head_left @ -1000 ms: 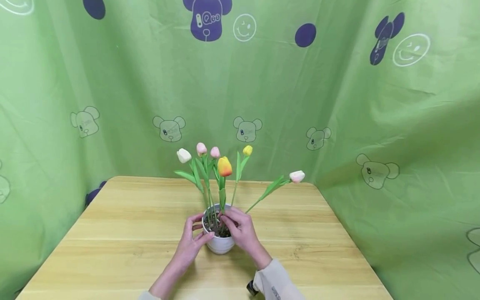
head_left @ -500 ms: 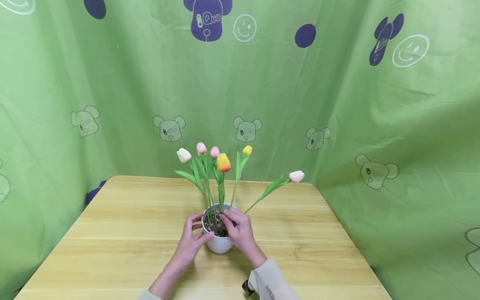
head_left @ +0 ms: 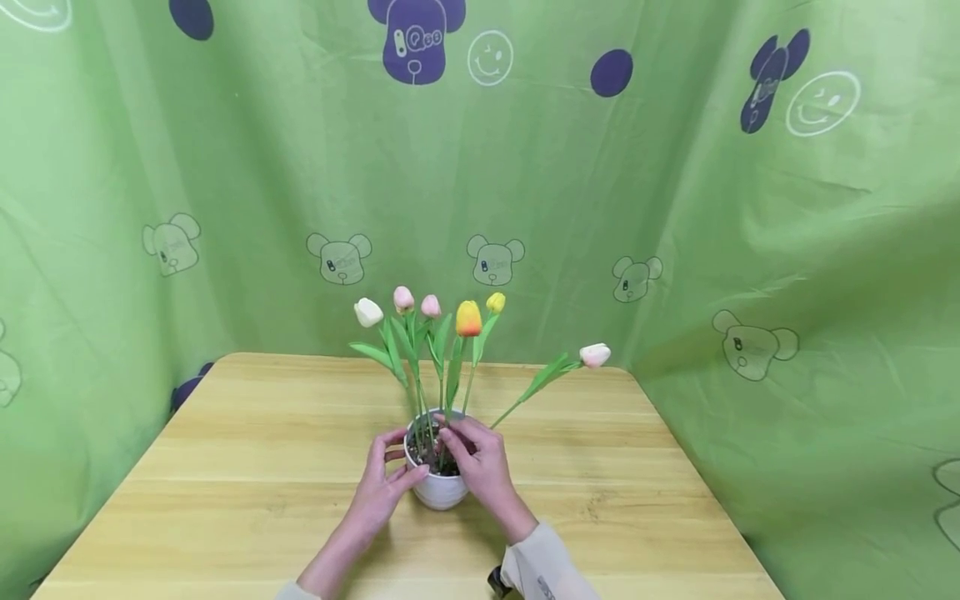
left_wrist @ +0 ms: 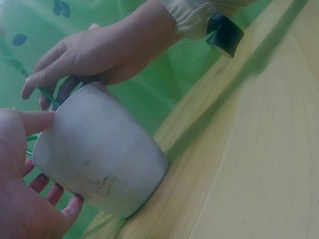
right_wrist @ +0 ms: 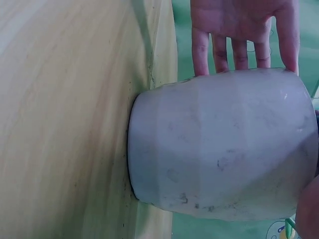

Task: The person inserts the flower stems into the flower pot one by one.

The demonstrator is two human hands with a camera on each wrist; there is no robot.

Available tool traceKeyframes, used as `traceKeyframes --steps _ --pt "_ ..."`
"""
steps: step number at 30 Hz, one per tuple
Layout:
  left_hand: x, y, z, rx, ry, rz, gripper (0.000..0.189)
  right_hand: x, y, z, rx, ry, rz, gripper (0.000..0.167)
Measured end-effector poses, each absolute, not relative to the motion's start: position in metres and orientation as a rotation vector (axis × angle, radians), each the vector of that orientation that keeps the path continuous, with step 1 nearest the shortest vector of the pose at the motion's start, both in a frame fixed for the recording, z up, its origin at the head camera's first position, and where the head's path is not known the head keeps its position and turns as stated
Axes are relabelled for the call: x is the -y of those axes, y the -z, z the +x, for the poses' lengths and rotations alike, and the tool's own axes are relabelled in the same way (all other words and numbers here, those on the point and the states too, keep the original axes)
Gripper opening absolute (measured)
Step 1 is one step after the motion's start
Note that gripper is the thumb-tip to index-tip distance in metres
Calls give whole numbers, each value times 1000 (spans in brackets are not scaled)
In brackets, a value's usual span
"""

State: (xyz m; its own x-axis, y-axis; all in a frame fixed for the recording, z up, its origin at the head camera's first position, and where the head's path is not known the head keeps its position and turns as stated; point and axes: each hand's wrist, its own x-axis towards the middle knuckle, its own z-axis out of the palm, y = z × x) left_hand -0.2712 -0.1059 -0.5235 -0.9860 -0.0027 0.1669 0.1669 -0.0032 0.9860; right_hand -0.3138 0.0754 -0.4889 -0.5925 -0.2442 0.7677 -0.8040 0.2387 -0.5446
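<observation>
A white flower pot (head_left: 440, 494) with dark soil stands upright on the table, holding several tulips. My left hand (head_left: 377, 485) holds the pot from the left, thumb at the front rim and fingers along the side, as the left wrist view shows too. Over the soil, my right hand (head_left: 486, 462) pinches the stem of the orange-yellow tulip (head_left: 468, 319), low near the rim; its fingertips are partly hidden. Behind and left stand a white tulip (head_left: 368, 312) and two pink ones (head_left: 403, 298). A yellow tulip (head_left: 496, 302) rises behind the orange one.
A pale pink tulip (head_left: 595, 356) leans far out to the right, its stem passing behind the right hand. The wooden table (head_left: 225, 467) is enclosed by a green printed curtain (head_left: 555, 183). A black device (head_left: 498, 581) sits at the right sleeve.
The orange-yellow tulip's bloom first shifts slightly left and up, then swings right, close to the yellow one. The right hand barely moves; the left hand and pot stay put.
</observation>
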Motion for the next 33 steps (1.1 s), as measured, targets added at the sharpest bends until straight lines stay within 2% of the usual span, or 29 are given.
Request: traceKeyframes --steps 13,26,33 --pt "105 525 -271 2129 2137 -169 75 -84 498 -317 2068 -1335 922 19" --pt "105 526 -271 2108 2144 -185 75 -91 494 -313 2101 -1367 834 28" --pt "106 526 -271 2129 2116 -194 74 -98 473 -296 2093 -1382 796 24"
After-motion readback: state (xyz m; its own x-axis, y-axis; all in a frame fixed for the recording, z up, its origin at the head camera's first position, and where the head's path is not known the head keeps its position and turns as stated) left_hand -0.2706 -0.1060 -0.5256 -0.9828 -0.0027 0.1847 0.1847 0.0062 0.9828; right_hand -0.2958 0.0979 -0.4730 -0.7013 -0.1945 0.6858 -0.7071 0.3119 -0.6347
